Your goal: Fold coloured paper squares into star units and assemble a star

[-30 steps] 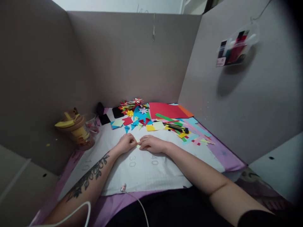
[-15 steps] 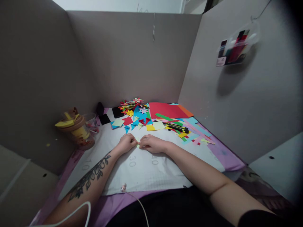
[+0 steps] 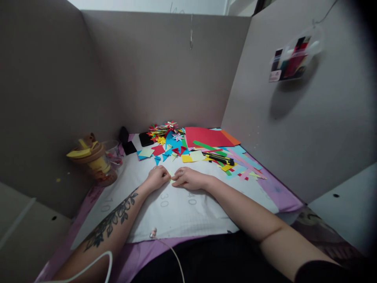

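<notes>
My left hand (image 3: 158, 177) and my right hand (image 3: 188, 178) meet in the middle of a white gridded mat (image 3: 176, 208). Between their fingertips they pinch a small pale yellow-green piece of paper (image 3: 171, 177), pressed down on the mat. Both hands have curled fingers closed on it. Just beyond the hands lie loose coloured paper squares and triangles (image 3: 165, 153). Most of the small paper is hidden by the fingers.
A heap of folded paper stars (image 3: 165, 130) and red and orange sheets (image 3: 209, 137) lie at the back. Black-and-yellow cutters (image 3: 220, 158) rest on paper strips at right. Two black phones (image 3: 138, 142) and a yellow-lidded jar (image 3: 94, 161) sit left. Grey partition walls enclose the desk.
Both hands stay together on the small paper; only slight finger shifts and a small camera movement.
</notes>
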The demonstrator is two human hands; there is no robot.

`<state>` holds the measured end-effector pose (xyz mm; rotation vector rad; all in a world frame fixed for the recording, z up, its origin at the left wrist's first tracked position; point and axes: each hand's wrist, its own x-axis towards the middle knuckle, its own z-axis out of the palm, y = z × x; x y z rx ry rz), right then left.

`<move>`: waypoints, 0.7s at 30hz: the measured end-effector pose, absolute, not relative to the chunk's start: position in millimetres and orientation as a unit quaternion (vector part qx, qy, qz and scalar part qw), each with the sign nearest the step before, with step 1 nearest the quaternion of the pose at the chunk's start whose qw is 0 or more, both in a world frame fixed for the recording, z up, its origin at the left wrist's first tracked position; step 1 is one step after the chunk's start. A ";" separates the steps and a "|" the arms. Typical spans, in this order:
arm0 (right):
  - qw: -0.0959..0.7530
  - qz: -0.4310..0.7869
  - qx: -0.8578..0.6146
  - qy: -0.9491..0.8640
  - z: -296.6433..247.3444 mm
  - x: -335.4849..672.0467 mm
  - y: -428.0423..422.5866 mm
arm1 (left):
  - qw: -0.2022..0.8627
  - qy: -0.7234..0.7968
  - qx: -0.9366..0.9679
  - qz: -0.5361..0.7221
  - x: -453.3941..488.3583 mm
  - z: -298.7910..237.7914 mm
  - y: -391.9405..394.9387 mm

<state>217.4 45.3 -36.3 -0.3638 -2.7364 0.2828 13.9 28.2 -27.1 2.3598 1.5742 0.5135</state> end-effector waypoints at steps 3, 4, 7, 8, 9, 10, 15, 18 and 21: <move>0.184 0.106 -0.137 -0.967 -36.1 217.1 44.8 | 0.126 0.553 0.805 0.174 16.0 -26.6 27.0; 0.185 0.110 -0.139 -0.967 -36.1 216.9 44.5 | 0.123 0.557 0.803 0.174 16.8 -27.0 26.7; 0.186 0.120 -0.146 -0.964 -35.4 216.4 43.0 | 0.113 0.570 0.794 0.179 18.8 -29.5 25.5; 0.184 0.123 -0.147 -0.964 -34.8 216.2 42.3 | 0.108 0.575 0.791 0.180 19.4 -30.6 25.2; 0.181 0.126 -0.147 -0.964 -33.8 216.0 41.5 | 0.103 0.582 0.787 0.179 19.7 -31.9 25.0; 0.178 0.129 -0.147 -0.964 -32.7 215.9 40.7 | 0.097 0.590 0.782 0.178 19.8 -33.3 25.0; 0.174 0.134 -0.143 -0.965 -27.2 215.6 37.3 | 0.050 0.631 0.753 0.177 15.2 -39.8 28.3; 0.180 0.133 -0.137 -0.965 -25.8 215.7 36.1 | 0.025 0.647 0.740 0.179 9.9 -41.3 31.5; 0.185 0.128 -0.134 -0.965 -25.9 215.6 35.3 | 0.014 0.652 0.736 0.182 6.0 -40.6 33.9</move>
